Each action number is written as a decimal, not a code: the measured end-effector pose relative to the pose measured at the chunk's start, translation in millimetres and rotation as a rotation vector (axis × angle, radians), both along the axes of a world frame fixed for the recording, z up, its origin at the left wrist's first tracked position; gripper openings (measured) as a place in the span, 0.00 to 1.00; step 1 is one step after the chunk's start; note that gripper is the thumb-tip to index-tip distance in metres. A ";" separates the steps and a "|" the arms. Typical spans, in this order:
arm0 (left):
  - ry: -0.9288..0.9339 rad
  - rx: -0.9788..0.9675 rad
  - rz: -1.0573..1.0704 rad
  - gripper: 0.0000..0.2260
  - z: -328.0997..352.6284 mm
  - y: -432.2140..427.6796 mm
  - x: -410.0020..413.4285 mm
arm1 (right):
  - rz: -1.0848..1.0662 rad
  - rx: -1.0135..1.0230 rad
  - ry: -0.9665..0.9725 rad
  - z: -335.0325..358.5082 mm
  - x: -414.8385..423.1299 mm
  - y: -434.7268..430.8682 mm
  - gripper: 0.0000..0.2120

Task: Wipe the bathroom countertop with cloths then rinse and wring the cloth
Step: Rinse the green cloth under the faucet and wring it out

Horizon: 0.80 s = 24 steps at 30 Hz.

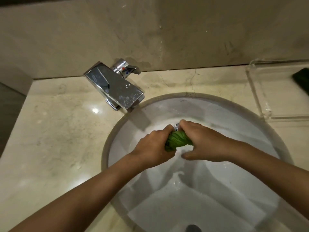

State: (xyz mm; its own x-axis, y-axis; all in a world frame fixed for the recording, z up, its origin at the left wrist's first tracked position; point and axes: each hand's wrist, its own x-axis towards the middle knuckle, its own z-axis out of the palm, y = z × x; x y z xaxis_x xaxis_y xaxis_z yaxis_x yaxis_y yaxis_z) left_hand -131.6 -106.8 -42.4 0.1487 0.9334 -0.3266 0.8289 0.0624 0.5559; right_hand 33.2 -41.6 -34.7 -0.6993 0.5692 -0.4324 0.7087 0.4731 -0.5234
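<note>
Both forearms [87,190] reach over the white sink [234,185], left hand [150,146] and right hand [200,141] with fingers clamped on the ends of the twisted green cloth [178,139] above the half-hidden drain [176,127], behind them the chrome faucet [113,87] on the marble surface [58,131], and a clear tray [255,92] cut off at right.

L hand [153,146] & R hand [202,143]: both bare. L forearm [83,195] & R forearm [267,164] bare from wrist to frame edge. Knuckle ridges show on backs of hands. Faint light sheen along forearm tops. Nails too blurred to tell.
</note>
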 end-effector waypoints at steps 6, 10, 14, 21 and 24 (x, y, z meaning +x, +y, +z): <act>0.137 0.330 -0.043 0.09 1.1 3.9 -9.9 | -0.474 -0.979 0.387 12.9 29.6 19.7 0.24; 0.200 0.563 -0.308 0.16 -2.1 5.8 -5.7 | -0.666 -1.534 0.402 -10.7 24.4 6.2 0.41; 0.265 0.722 -0.422 0.17 -1.2 10.1 -3.4 | -0.478 -1.630 0.308 -12.3 19.7 -4.6 0.37; 0.423 0.463 -0.445 0.06 5.9 13.6 5.3 | -0.331 -0.700 -0.036 3.8 4.9 -14.1 0.15; 0.335 0.110 -0.173 0.12 -0.7 9.5 17.3 | -0.050 0.055 -0.158 0.6 -2.1 -4.7 0.13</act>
State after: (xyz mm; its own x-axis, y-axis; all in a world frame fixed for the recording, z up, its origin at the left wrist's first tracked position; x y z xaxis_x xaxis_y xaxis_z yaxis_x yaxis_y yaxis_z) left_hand -114.3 -97.3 -43.2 0.2094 0.9360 -0.2830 0.9586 -0.1394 0.2482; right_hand 31.0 -46.3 -34.1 -0.5957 0.6273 -0.5017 0.8032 0.4604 -0.3780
